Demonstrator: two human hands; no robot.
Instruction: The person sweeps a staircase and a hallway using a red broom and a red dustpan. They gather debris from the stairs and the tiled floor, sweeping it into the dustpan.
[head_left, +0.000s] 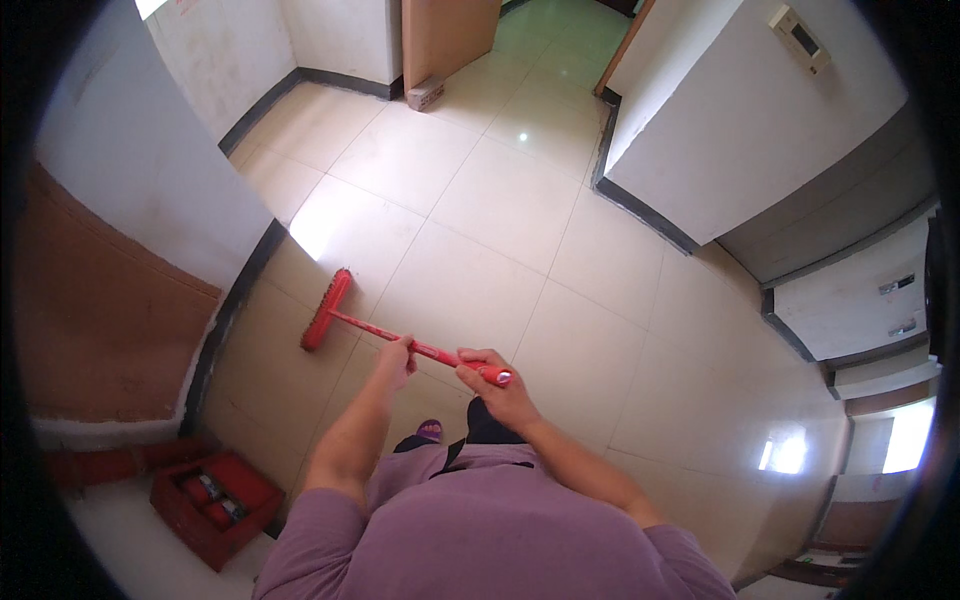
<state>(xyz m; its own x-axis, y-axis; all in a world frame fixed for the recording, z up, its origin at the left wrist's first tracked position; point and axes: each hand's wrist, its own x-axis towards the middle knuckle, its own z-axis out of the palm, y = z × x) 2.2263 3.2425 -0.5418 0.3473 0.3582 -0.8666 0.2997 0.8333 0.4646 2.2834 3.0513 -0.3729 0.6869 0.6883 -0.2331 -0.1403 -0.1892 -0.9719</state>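
Observation:
A red push broom (327, 309) with a long red handle rests its bristled head on the cream tiled floor (480, 247), left of the middle. My left hand (397, 360) is closed around the handle about midway along what shows. Nearer the handle's top end, my right hand (496, 386) grips it, with the end cap showing past the fingers. The handle slants from the broom head at the left up to my right hand. Little bits of debris lie by the upper end of the broom head.
A white wall with dark skirting (232, 322) stands close at the left. At lower left is a red box (217, 510) holding fire extinguisher-like items. Ahead, a block (426, 93) sits against an open wooden door (450, 37). A wall corner (720, 150) juts in at the right.

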